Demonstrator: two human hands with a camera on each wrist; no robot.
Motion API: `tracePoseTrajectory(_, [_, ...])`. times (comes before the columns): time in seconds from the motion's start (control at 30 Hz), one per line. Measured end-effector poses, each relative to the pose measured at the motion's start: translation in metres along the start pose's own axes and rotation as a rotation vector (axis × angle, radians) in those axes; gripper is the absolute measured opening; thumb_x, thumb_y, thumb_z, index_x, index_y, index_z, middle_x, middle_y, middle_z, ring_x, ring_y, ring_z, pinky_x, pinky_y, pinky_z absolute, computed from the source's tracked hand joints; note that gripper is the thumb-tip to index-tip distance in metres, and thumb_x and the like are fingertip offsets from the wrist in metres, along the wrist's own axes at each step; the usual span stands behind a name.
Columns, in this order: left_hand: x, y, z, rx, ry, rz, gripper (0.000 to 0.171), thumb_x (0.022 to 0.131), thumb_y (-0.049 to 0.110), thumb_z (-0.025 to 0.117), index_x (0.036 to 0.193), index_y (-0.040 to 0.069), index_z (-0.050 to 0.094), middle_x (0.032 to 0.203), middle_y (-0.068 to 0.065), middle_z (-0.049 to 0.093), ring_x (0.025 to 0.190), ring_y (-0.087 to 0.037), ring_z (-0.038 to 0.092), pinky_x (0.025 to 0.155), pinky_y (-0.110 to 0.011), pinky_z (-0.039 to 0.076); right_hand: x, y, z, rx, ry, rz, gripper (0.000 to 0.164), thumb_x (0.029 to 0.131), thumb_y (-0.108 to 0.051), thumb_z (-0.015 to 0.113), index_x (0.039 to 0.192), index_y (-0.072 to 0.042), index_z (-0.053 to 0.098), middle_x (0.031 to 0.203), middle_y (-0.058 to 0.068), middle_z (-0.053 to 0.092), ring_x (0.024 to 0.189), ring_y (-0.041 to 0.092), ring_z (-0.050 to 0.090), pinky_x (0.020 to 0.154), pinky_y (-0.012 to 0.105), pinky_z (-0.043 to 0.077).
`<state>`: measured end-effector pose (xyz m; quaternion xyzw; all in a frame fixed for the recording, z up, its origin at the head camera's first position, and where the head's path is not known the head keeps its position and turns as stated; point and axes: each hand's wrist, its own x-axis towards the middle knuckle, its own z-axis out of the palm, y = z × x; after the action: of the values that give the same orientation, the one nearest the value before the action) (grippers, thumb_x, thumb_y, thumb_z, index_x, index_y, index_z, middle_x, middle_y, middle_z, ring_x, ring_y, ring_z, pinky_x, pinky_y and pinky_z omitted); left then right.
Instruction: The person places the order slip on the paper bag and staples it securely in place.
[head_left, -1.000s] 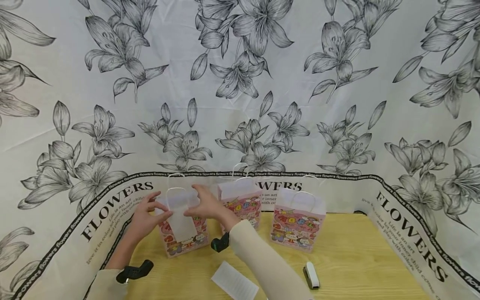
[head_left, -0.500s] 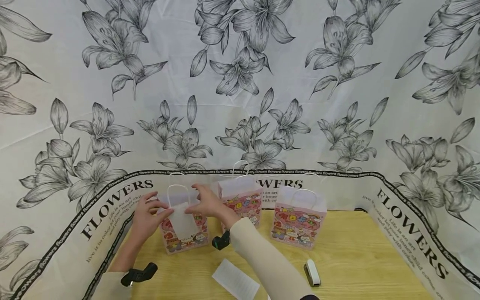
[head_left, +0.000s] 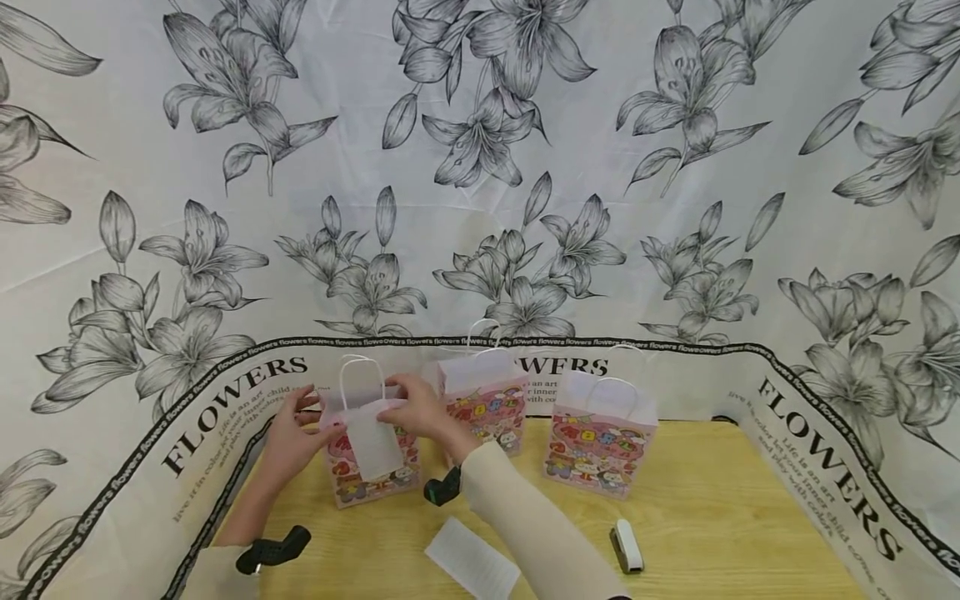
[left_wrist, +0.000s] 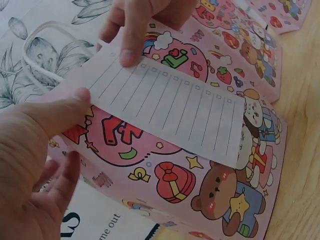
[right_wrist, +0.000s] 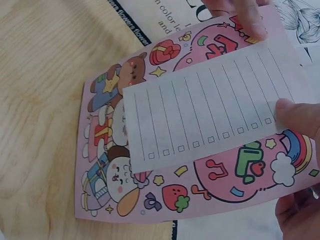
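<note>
1. The pink cartoon gift bag (head_left: 367,467) stands on the wooden counter (head_left: 712,517), leftmost of three.
2. The left hand (head_left: 288,442) and right hand (head_left: 420,412) each pinch a top corner of the lined paper slip (head_left: 375,446).
3. The slip hangs flat down the bag's front, long side pointing down, between both hands.

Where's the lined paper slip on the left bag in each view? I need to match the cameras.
Head: the slip hangs down the front of the left bag, lower left of centre.
Left wrist: the slip crosses the middle, left hand at its left end.
Right wrist: the slip lies centre-right, right hand at its right edge.
Shared landmark: the bag's cartoon bear print.
</note>
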<state>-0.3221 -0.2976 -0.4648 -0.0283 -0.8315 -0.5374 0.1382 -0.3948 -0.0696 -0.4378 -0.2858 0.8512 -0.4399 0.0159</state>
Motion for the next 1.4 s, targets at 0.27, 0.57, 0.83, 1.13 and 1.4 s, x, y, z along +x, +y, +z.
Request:
tracePoseTrajectory(0.27, [-0.01,-0.007,0.0,0.09,-0.062,0.07,0.052,0.088,0.013,0.074,0.128,-0.012,0.052,0.112,-0.027,0.063,0.096,-0.037,0.066,0.075,-0.034,0.055,-0.003,0.004,0.002,-0.018,0.054,-0.051,0.055,0.084,-0.019,0.077,0.133,-0.007,0.055,0.091,-0.001,0.057,0.076,0.011,0.051,0.065,0.026,0.046])
tracePoseTrajectory(0.57, [-0.006,-0.003,0.005,-0.062,-0.096,-0.09,0.058,0.092,0.011,0.068,0.135,-0.011,0.035,0.133,-0.031,0.04,0.121,-0.044,0.046,0.094,-0.047,0.047,0.002,0.009,-0.004,0.145,0.038,-0.03,0.049,0.086,-0.017,0.075,0.131,-0.014,0.057,0.093,0.0,0.055,0.074,0.012,0.052,0.062,0.026,0.046])
tracePoseTrajectory(0.83, [-0.019,-0.023,0.021,0.075,-0.113,-0.089,0.046,0.091,0.012,0.07,0.127,-0.009,0.051,0.116,-0.025,0.06,0.105,-0.037,0.06,0.081,-0.042,0.052,-0.007,0.015,0.001,0.173,0.018,-0.033,0.054,0.089,-0.018,0.073,0.137,-0.013,0.05,0.107,0.003,0.053,0.082,0.013,0.058,0.065,0.027,0.051])
tracePoseTrajectory(1.13, [-0.005,0.002,0.01,0.163,0.098,0.276,0.024,0.088,0.009,0.073,0.101,-0.004,0.058,0.132,-0.03,0.046,0.125,-0.047,0.041,0.088,-0.063,0.042,-0.007,0.02,-0.005,0.183,0.006,-0.054,0.039,0.089,-0.019,0.073,0.124,-0.014,0.058,0.103,0.004,0.054,0.085,0.017,0.055,0.065,0.029,0.05])
tracePoseTrajectory(1.4, [0.008,0.013,0.003,0.166,0.084,0.284,0.023,0.088,0.012,0.073,0.104,0.0,0.062,0.098,-0.015,0.065,0.088,-0.024,0.062,0.075,-0.029,0.05,-0.006,0.012,-0.007,0.157,-0.021,0.001,0.032,0.089,-0.019,0.074,0.118,-0.014,0.061,0.109,0.003,0.058,0.099,0.018,0.059,0.073,0.03,0.052])
